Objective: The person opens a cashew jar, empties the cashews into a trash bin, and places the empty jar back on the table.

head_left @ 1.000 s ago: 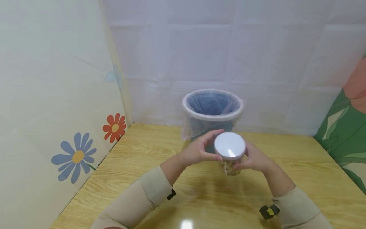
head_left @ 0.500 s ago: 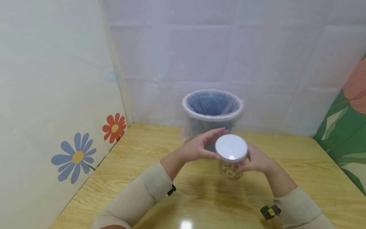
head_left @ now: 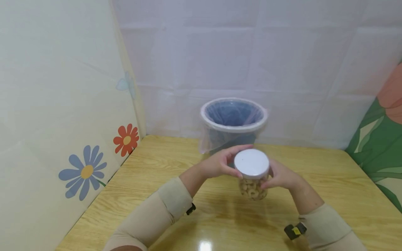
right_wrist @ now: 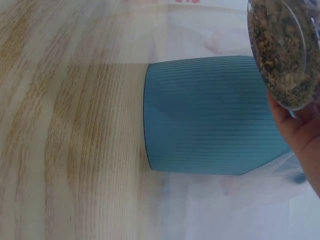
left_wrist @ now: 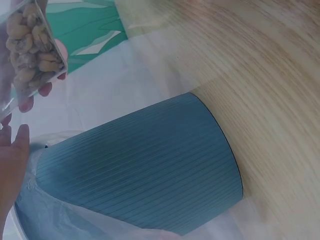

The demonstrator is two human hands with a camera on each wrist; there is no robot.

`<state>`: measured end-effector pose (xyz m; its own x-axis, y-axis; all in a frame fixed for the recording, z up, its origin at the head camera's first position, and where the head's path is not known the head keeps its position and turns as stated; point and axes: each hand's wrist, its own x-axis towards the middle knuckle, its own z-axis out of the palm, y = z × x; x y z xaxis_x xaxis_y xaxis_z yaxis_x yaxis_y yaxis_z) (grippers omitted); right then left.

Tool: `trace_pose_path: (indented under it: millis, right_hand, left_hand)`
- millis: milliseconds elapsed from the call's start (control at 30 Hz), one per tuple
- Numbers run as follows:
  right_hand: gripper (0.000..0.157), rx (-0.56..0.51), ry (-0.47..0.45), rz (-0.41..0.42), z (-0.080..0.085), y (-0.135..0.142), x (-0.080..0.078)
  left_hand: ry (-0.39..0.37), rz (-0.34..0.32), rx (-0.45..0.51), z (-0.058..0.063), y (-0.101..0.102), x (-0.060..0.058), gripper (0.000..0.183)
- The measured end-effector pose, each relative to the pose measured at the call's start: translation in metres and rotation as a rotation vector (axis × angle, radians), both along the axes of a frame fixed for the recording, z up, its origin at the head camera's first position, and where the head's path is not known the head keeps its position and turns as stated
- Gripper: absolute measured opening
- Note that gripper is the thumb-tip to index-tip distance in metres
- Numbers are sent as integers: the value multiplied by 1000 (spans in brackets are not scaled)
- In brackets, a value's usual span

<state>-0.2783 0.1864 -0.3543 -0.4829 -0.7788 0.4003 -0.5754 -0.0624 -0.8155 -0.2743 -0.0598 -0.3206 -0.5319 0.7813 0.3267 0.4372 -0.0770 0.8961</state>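
A clear jar (head_left: 252,190) of pale, curved pieces that look like nuts, topped by a white lid (head_left: 252,162), is held up over the table between both hands. My right hand (head_left: 282,176) grips the jar's body from the right, with the thumb across its front. On the other side, my left hand (head_left: 222,162) curves round the lid's left edge, its thumb at the front of the rim and fingers reaching behind. Crumbs show through the jar's bottom (right_wrist: 287,55) in the right wrist view. The left wrist view catches the jar's side (left_wrist: 32,50) and several fingertips behind it.
Behind the hands stands a blue ribbed bin (head_left: 233,129) with a white rim and a clear plastic liner hanging over its outside. The wood-grain table (head_left: 157,157) meets a white cloth backdrop (head_left: 188,62) at the back. Flower-printed sheets flank both sides.
The jar has come slightly down and nearer, showing more of its side. Over the last half second it shifts a little left, along with both hands.
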Motion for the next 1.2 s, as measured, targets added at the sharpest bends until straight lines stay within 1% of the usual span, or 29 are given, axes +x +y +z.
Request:
trace_pose_path:
  millis: [200,300,467,500,567,700,733,800,900,1000,1100,1200]
  right_hand:
    - [86,2,-31,-34,0,-1,0]
    - [87,-10,-16,-51,0,-1,0]
    - [88,-13,19,-123,0,-3,0]
    - [89,-12,22,-143,0,-4,1]
    - [91,-19,19,-182,1,-6,2]
    - [92,-33,2,-241,2,-8,5]
    - [92,-37,1,-251,2,-8,5]
    - [94,-43,15,-269,2,-8,5]
    - [94,-55,44,-305,1,-10,4]
    - [93,-64,56,-351,1,-12,4]
    - [92,-71,34,-387,0,-13,4]
    - [93,-67,25,-408,0,-14,4]
  left_hand:
    - [11,34,11,-2,1,0,85]
    - [4,54,21,-1,2,1,84]
    - [-6,107,48,-1,4,3,83]
    - [-11,126,50,-1,4,4,83]
    - [-21,171,48,4,5,10,83]
    - [-24,263,41,5,9,16,85]
    - [-18,283,45,5,11,17,85]
    - [1,322,56,-1,13,14,86]
    - [41,394,62,-2,16,16,87]
    - [74,462,56,-1,19,18,88]
    - [75,494,67,0,21,21,88]
    - [61,501,70,0,21,21,89]
